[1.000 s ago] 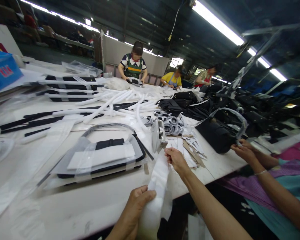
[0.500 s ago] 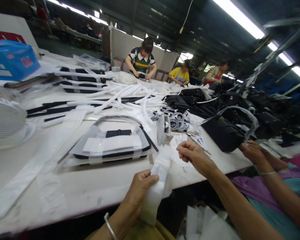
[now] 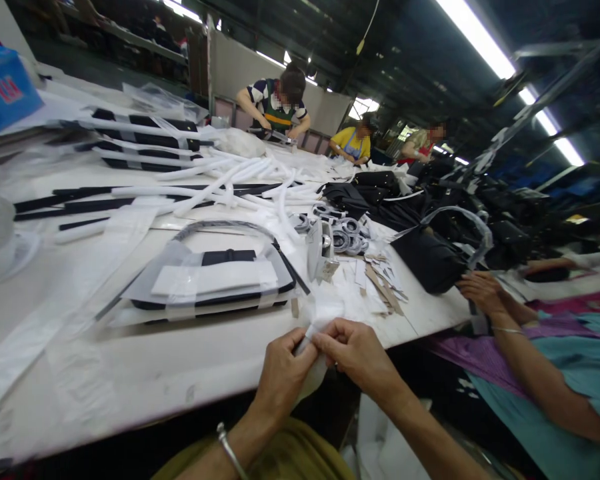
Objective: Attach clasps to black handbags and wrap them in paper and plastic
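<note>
At the table's front edge, my left hand (image 3: pixel 286 370) is closed on a strip of thin white wrapping sheet (image 3: pixel 325 308). My right hand (image 3: pixel 353 350) pinches the same sheet just beside it, the two hands nearly touching. Part of the sheet hangs below my fingers. Beyond my hands on the left lies a black handbag (image 3: pixel 220 283), partly wrapped in translucent film with a white piece across its front and its handle arched behind. A tape dispenser (image 3: pixel 322 250) stands just past the sheet.
Rolled grey-wrapped coils (image 3: pixel 347 235) and card scraps (image 3: pixel 383 283) lie right of the dispenser. White foam tubes (image 3: pixel 240 183) and black straps spread behind the handbag. A co-worker's hand (image 3: pixel 483 290) at right holds another black bag (image 3: pixel 427 257). A blue box (image 3: pixel 5 87) sits far left.
My right hand has moved left and down from above the table to the sheet and now pinches it beside my left hand. The view has shifted slightly right.
</note>
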Available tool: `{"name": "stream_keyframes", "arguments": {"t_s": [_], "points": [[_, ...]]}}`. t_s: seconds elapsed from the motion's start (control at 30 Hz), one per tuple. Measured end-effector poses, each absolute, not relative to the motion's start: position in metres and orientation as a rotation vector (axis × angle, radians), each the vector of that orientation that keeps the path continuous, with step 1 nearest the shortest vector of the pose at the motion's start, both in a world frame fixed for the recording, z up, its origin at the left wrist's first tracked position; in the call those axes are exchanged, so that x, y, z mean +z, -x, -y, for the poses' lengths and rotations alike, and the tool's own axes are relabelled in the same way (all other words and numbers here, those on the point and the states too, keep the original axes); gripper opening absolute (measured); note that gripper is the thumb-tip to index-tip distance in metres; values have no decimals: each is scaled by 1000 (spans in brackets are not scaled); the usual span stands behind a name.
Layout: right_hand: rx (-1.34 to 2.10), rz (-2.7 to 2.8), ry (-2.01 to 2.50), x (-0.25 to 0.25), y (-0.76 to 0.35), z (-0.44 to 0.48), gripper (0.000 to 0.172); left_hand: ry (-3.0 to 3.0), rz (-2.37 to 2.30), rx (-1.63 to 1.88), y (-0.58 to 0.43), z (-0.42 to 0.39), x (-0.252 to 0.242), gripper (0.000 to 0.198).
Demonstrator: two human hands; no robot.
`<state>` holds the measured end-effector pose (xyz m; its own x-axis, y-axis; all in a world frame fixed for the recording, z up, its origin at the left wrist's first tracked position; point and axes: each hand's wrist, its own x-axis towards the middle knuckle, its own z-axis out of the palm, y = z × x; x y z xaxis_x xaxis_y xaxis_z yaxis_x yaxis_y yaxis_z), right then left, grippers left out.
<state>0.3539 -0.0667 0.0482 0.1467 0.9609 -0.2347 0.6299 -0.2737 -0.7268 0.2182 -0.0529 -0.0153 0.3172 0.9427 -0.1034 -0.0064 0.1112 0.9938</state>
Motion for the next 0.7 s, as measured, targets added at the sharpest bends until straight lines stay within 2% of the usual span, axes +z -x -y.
{"name": "stream_keyframes", "arguments": {"t_s": [0.27, 0.5, 0.6, 0.7], "points": [[661, 1566, 2180, 38, -372, 67, 41, -1183, -978, 921, -218, 52, -14, 29], [1304, 1187, 1670, 26, -396, 77, 38, -654, -760, 805, -217, 43, -19, 42], [1355, 1066, 1584, 23, -394, 79, 43, -602, -755, 833, -217, 40, -21, 44], [1254, 1071, 1556, 22, -379, 76, 41, -757, -788, 833, -219, 40, -21, 37]]}}
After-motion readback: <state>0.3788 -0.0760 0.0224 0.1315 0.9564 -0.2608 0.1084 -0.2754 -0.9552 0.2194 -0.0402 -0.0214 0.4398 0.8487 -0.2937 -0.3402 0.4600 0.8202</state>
